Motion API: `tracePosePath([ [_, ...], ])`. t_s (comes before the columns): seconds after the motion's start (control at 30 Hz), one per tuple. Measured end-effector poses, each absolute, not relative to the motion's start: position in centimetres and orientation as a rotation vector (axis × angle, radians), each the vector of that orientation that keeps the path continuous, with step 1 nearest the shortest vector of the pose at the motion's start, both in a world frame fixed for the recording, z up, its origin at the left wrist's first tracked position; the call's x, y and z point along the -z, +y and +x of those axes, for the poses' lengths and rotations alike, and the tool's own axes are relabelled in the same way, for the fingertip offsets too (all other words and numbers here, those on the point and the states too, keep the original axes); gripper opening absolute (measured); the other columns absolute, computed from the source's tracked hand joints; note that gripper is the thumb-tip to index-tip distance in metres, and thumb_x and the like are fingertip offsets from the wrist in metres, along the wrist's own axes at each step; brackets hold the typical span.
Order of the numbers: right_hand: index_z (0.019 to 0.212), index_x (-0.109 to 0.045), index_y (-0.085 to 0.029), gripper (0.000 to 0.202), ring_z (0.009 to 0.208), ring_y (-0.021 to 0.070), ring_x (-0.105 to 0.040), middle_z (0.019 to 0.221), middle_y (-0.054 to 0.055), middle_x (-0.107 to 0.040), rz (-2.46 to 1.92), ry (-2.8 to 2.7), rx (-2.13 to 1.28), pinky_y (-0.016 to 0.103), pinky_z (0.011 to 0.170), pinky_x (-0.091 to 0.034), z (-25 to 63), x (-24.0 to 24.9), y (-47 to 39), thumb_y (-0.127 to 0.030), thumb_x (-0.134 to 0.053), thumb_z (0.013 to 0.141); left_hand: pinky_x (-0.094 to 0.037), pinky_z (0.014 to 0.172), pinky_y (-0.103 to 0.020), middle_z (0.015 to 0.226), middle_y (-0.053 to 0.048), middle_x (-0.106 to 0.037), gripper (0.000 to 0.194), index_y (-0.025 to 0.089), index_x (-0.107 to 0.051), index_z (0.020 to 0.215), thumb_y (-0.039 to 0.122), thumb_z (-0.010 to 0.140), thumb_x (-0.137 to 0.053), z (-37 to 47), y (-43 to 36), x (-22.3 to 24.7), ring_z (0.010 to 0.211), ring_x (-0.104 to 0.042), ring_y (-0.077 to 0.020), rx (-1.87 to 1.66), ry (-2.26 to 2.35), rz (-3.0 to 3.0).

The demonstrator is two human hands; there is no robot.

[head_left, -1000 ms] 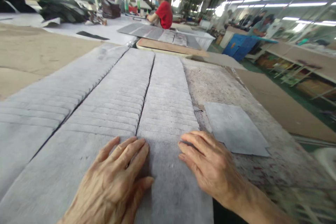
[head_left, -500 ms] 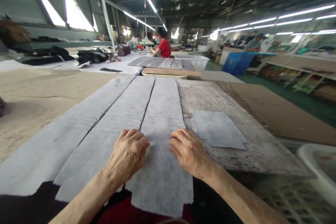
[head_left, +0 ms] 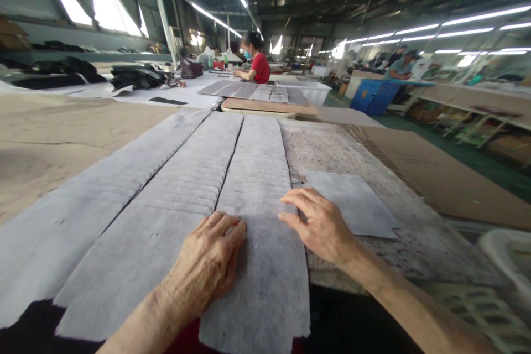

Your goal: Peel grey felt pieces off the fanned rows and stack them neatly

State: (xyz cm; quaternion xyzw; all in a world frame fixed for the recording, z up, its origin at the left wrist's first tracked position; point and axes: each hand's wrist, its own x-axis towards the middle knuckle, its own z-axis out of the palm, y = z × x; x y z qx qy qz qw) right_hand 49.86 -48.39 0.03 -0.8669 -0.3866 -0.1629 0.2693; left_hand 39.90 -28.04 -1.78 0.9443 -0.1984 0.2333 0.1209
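Three long rows of overlapping pale grey fabric-like sheets run away from me, and the right row's nearest sheet (head_left: 265, 282) hangs past the table's front edge. My left hand (head_left: 213, 257) rests on that row's left side, palm down, fingers bent and lying on the surface; its thumb is mostly hidden. At the row's right edge, my right hand (head_left: 319, 221) is open, thumb and fingers apart with nothing between them. Beside it, a separate pale grey sheet (head_left: 350, 202) lies on the speckled board, partly behind the hand. The middle row (head_left: 166, 243) lies left of my left hand.
A speckled worktop (head_left: 327, 146) carries the rows. Brown cardboard (head_left: 448, 171) lies to the right, with a white plastic basket (head_left: 510, 254) low at the near right. Dark material piles (head_left: 135, 76) lie at the back left. A person in red (head_left: 259, 69) sits at a farther table.
My right hand has moved right and its thumb and fingers have spread apart. My left hand stays on the right row, slightly lower in view. The camera view has shifted a little.
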Motion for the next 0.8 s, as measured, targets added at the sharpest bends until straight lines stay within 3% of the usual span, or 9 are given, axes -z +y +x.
tracePosePath([
  [0.13, 0.088, -0.062, -0.017, 0.024, 0.091, 0.0218, -0.057, 0.093, 0.008, -0.065, -2.436, -0.863, 0.347, 0.036, 0.083, -0.044, 52.6, -0.6, -48.7, -0.017, -0.070, 0.065, -0.052, 0.069, -0.038, 0.092, -0.010, -0.062, 0.027, 0.011, -0.059, 0.101, 0.006, 0.081, -0.042, 39.9, -28.2, 1.7, 0.083, -0.053, -0.0212, -0.687, -0.573, 2.755],
  [0.3, 0.081, -0.062, -0.019, 0.029, 0.073, 0.0150, -0.055, 0.080, 0.001, -0.062, -2.467, -0.719, 0.089, 0.028, 0.067, -0.044, 54.4, -0.7, -48.1, -0.020, -0.074, 0.054, -0.052, 0.069, -0.040, 0.094, -0.010, -0.061, 0.027, 0.013, -0.059, 0.100, 0.006, 0.080, -0.042, 39.9, -28.2, 1.7, 0.083, -0.052, -0.0215, -0.646, -0.554, 2.766],
  [0.47, 0.068, -0.058, -0.019, 0.019, 0.055, 0.0096, -0.045, 0.056, -0.006, -0.049, -2.410, -0.607, -0.128, 0.023, 0.053, -0.035, 54.8, -1.2, -48.0, -0.026, -0.071, 0.055, -0.051, 0.070, -0.040, 0.095, -0.009, -0.061, 0.025, 0.014, -0.058, 0.099, 0.007, 0.080, -0.043, 40.0, -28.1, 1.9, 0.084, -0.052, -0.0220, -0.648, -0.553, 2.758],
  [0.7, 0.060, -0.051, -0.019, 0.027, 0.049, 0.0090, -0.043, 0.052, -0.006, -0.045, -2.291, -0.495, -0.413, 0.022, 0.045, -0.032, 51.4, -2.5, -49.1, -0.043, -0.062, 0.064, -0.051, 0.071, -0.039, 0.096, -0.008, -0.061, 0.022, 0.015, -0.057, 0.097, 0.009, 0.081, -0.043, 40.1, -27.9, 2.1, 0.085, -0.052, -0.0214, -0.687, -0.560, 2.736],
  [0.8, 0.060, -0.052, -0.018, 0.024, 0.049, 0.0097, -0.046, 0.053, -0.005, -0.049, -2.309, -0.443, -0.461, 0.022, 0.045, -0.033, 49.1, -2.6, -48.7, -0.040, -0.063, 0.063, -0.051, 0.071, -0.038, 0.097, -0.008, -0.061, 0.024, 0.015, -0.057, 0.098, 0.008, 0.080, -0.044, 40.0, -27.9, 2.2, 0.086, -0.052, -0.0214, -0.665, -0.540, 2.744],
])
